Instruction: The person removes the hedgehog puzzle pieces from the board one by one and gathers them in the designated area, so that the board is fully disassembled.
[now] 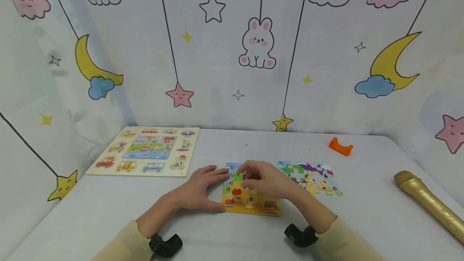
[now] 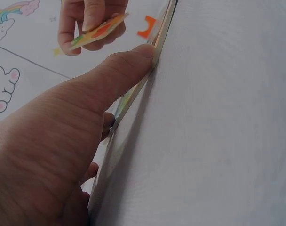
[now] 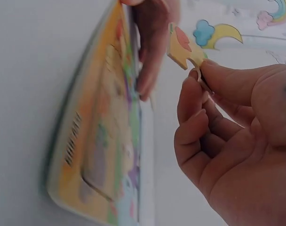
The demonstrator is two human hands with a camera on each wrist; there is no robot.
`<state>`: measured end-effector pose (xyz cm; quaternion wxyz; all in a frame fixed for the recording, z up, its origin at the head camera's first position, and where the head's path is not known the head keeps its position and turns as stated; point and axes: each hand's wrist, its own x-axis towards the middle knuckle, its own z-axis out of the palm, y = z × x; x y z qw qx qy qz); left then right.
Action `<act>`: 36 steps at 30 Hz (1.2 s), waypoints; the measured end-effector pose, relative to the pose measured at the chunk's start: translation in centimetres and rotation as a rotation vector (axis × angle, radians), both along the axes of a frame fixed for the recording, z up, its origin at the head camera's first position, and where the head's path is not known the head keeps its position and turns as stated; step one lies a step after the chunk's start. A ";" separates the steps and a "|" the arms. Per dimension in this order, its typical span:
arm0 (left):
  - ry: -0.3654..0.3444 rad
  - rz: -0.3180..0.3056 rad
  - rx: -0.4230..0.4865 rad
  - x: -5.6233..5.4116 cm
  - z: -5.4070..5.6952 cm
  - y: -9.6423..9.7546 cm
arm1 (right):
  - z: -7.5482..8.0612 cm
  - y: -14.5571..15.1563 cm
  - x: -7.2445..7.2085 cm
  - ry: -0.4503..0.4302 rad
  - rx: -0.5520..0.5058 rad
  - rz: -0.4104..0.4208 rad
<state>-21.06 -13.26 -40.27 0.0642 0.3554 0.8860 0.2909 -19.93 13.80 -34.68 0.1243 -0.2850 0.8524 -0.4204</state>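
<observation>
Fingers of your right hand [image 1: 267, 178] were curled, thumb and fingertips pinching a piece [image 3: 182, 44] by one end. Your left hand [image 1: 197, 190] lay at the left edge of the tray [image 1: 250, 209], its thumb spread well apart from its fingers and touching the tray's rim.

Under the tray you had a white table [image 1: 253, 235], with a few dark specks beyond the tray. Behind it hung a white backdrop [image 1: 217, 59] printed with stars, moons, clouds and rabbits. Left of the tray and farther from you lay a cream board [image 1: 99, 170] with pictures of vehicles around a central scene. Just right of the tray you had loose pieces [image 1: 313, 188] grouped together; beyond them, farther right, sat an orange block [image 1: 340, 147], and well to the tray's right lay a gold microphone [image 1: 427, 200].

Your piece, yellow with a red print, was above the tray and clear of it. Seen from your right wrist, its long axis ran diagonally from upper left to lower right, its free end pointing up and toward your left hand. From your left wrist, it showed nearly edge-on, tilted against the tray's plane.
</observation>
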 end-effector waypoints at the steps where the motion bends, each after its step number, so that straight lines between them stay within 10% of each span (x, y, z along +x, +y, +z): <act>1: -0.003 -0.001 0.000 0.0 0.0 0.0 | 0.1 0.4 -0.1 0.000 -0.011 0.002; 36: -0.001 0.019 -0.025 0.3 0.4 0.2 | -1.4 12.4 1.3 -0.140 0.067 -0.020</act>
